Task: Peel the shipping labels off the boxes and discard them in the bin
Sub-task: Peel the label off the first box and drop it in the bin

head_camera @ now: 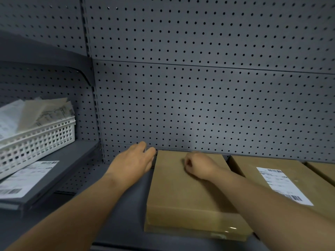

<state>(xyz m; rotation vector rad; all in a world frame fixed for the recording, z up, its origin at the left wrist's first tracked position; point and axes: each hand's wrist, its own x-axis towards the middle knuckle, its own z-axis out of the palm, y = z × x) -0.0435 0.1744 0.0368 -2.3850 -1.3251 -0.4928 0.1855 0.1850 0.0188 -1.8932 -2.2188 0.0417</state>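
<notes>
Nearest the camera, a flat cardboard box [188,194] lies on the grey shelf [125,205], its top bare of any label and its front edge sealed with glossy clear tape. Both forearms reach in from the bottom edge. The right hand [201,166] rests on the far part of this box with its fingers curled under, and no object shows in its grip. The left hand [135,160] lies at the box's far left corner with fingers fairly straight, touching the box's side; its fingertips are hidden behind the edge. Just right, a second box [253,171] carries a white shipping label [282,185] with barcodes at both ends; the print is too small and blurred to read. A third box [322,171] is cut off by the frame's right edge. On the lower side shelf to the left, a loose label [23,180] lies flat, partly under a white lattice basket [38,142] holding peeled labels [41,113]. Grey pegboard [199,87] fills the background.
</notes>
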